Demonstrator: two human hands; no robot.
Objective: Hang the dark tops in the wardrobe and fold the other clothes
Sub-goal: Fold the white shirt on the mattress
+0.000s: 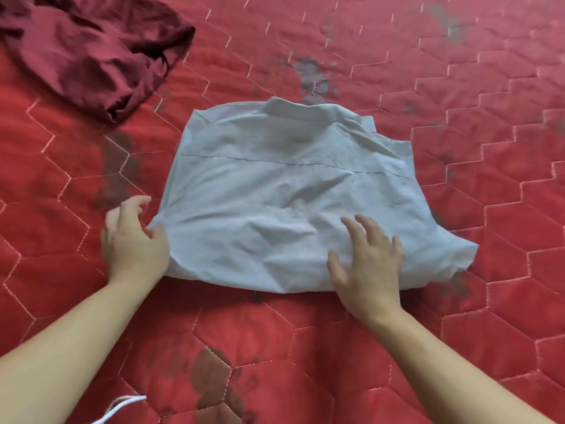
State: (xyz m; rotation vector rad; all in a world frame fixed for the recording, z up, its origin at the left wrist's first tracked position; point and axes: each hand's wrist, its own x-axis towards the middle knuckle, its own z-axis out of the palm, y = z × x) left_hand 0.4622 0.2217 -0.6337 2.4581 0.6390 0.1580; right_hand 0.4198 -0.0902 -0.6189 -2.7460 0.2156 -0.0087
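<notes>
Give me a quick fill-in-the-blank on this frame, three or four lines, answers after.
1. The right hand rests flat on the pale ____ shirt.
2. The left hand touches the shirt's ____ edge.
3. The crumpled maroon garment lies at the far ____ of the quilt.
4. The quilt's stitching forms ____ shapes.

Answers: blue; left; left; hexagon
</notes>
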